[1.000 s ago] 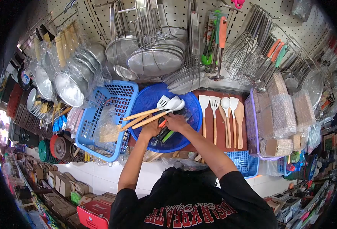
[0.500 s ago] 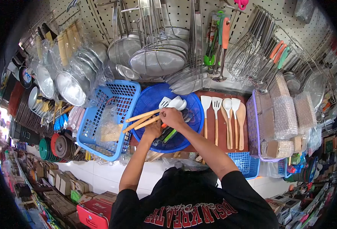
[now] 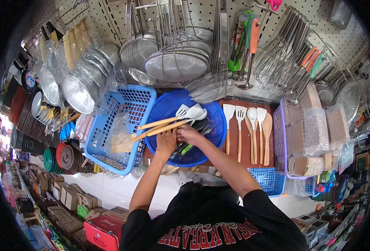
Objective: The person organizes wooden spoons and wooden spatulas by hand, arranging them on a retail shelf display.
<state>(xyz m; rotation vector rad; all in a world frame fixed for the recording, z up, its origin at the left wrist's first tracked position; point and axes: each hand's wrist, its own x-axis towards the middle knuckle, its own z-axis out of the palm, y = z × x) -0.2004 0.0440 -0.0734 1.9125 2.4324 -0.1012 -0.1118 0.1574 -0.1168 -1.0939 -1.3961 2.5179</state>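
Observation:
Several white-headed kitchen utensils with wooden handles, among them a slotted turner [image 3: 182, 111] and a spoon [image 3: 201, 115], lie across the round blue basket [image 3: 219, 142], handles towards the left rim. My left hand [image 3: 166, 144] is in the basket just below these handles. Its fingers look stretched out, their tips partly hidden by the handles. Close beside it, my right hand [image 3: 188, 134] reaches in with bent fingers near dark utensils and a green-handled one [image 3: 187, 149]. What the right fingers grip, if anything, is hidden.
A rectangular light-blue basket [image 3: 93, 147] holding plastic wrapping stands left. To the right, white-headed turners [image 3: 240, 113], a spoon [image 3: 252, 113] and wooden utensils lie on a brown surface [image 3: 234, 144]. Beyond is a purple basket [image 3: 279, 140] of bubble-wrapped goods. Strainers [image 3: 176, 67] and whisks [image 3: 273, 62] hang above.
My right hand has let go of the white-headed utensils and moved down, lower into the basket. The utensils now lie across the basket, with one handle shifted. The view has moved slightly.

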